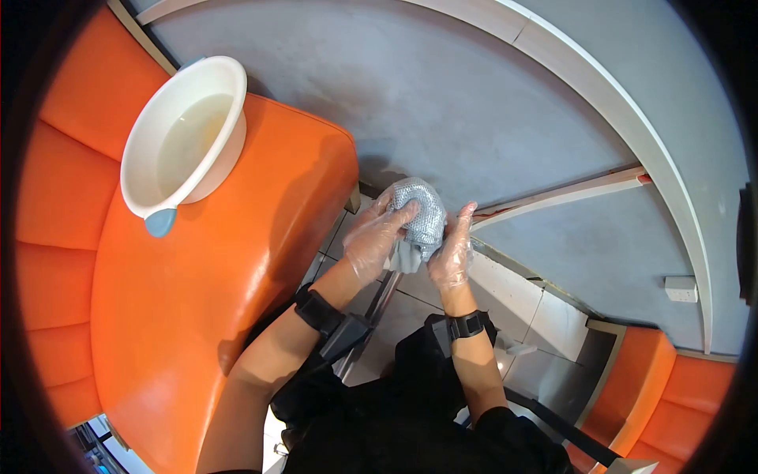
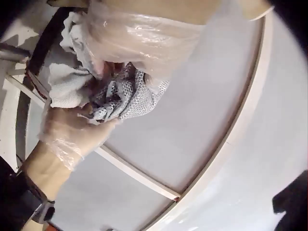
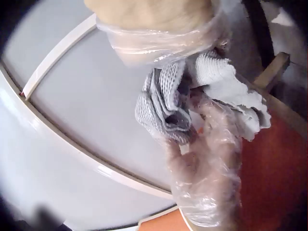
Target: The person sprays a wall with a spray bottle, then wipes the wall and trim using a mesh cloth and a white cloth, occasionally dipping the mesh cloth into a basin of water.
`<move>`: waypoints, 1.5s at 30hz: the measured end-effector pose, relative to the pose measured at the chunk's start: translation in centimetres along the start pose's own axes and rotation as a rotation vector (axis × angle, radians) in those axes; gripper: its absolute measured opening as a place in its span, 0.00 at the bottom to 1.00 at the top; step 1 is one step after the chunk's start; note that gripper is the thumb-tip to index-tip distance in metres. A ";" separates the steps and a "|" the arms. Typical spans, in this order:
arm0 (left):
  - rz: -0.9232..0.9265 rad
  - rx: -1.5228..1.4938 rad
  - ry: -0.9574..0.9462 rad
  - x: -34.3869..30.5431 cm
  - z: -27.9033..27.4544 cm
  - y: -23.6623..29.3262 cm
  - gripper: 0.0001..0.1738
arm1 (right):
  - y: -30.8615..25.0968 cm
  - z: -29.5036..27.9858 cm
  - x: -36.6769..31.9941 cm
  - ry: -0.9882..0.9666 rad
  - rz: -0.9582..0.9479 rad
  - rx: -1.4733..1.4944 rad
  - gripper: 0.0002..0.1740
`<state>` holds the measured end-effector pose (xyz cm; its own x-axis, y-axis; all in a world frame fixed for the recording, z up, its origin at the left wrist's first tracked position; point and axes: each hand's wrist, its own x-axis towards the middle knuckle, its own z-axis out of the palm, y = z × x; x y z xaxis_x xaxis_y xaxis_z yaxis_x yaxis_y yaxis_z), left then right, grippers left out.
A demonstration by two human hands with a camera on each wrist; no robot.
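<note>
A bunched silvery-grey mesh cleaning cloth (image 1: 418, 213) is held between both hands, in front of the body. A paler, softer grey piece of cloth (image 3: 228, 91) hangs out below the mesh. My left hand (image 1: 379, 237) grips the bundle, thumb pressed over its top. On the other side, my right hand (image 1: 452, 257) holds the lower side of the bundle, its thumb sticking up and its other fingers largely hidden by the cloth. Thin clear plastic gloves cover both hands. Folds of the mesh cloth (image 2: 130, 96) show between the hands in the left wrist view.
A white basin (image 1: 221, 166) with cloudy water stands on the orange padded seat (image 1: 181, 308) at left. The grey wall (image 1: 332, 71) with pale trim rises ahead. Tiled floor (image 1: 414, 316) and a metal bar (image 1: 371, 316) lie below; another orange seat (image 1: 639, 379) is at lower right.
</note>
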<state>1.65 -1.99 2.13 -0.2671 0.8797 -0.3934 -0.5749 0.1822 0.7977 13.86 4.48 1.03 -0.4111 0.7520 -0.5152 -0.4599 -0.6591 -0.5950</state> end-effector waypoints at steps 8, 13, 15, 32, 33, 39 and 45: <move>0.013 -0.437 0.015 -0.9 0.4 2.9 0.21 | -2.3 -3.3 1.3 -0.163 -0.339 0.042 0.10; -0.017 -0.577 0.166 -1.3 -0.4 3.9 0.20 | -7.5 2.3 -3.4 0.159 -1.142 -0.302 0.23; 0.029 -0.653 0.028 -0.8 -1.9 3.2 0.22 | -9.5 4.5 -3.3 0.311 -1.515 -0.540 0.29; 0.119 -0.794 0.015 -3.4 -0.9 6.3 0.21 | -7.9 7.5 4.0 0.135 -1.875 -1.705 0.50; 0.122 -0.794 0.012 -3.4 -1.0 6.5 0.21 | -7.0 7.8 5.0 0.060 -1.845 -1.802 0.51; 0.172 -0.861 -0.020 -4.7 -1.5 8.0 0.21 | -5.8 9.2 6.7 -0.275 -1.883 -1.993 0.38; 0.133 -0.947 -0.013 -4.1 -1.7 8.0 0.22 | -8.1 9.0 1.6 0.003 -1.872 -1.607 0.42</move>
<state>-3.13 -4.87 9.37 -0.3703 0.8734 -0.3164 -0.9289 -0.3458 0.1325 9.89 10.98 10.58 -0.4631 0.2877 0.8383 0.4863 0.8732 -0.0311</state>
